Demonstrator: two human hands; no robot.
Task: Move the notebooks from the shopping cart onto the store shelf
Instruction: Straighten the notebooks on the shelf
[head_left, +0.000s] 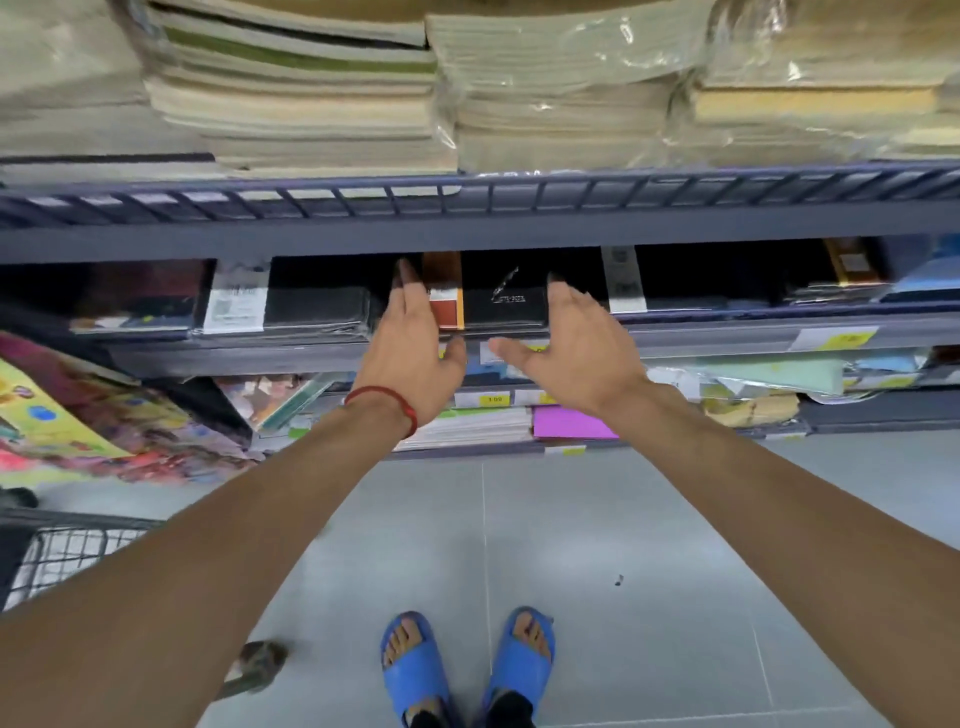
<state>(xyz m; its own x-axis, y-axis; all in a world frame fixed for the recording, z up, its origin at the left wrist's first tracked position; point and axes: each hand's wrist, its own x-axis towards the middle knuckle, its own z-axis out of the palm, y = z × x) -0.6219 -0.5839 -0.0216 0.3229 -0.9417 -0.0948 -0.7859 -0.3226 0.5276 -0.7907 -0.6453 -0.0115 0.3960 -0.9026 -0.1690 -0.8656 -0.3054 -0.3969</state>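
White lettering on the black notebook stack (506, 306) is showing too blurred to read. The left hand (410, 338) and right hand (576, 343) are flanking it, fingers straight, thumbs spread.

Head camera, looking down, close to shelf (467, 239).

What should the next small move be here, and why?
Probably draw both hands back toward the shopping cart for more notebooks. The black notebook stack already lies flat on the shelf, and the left hand and right hand flank it with straight fingers, holding nothing. The cart's contents are out of view.
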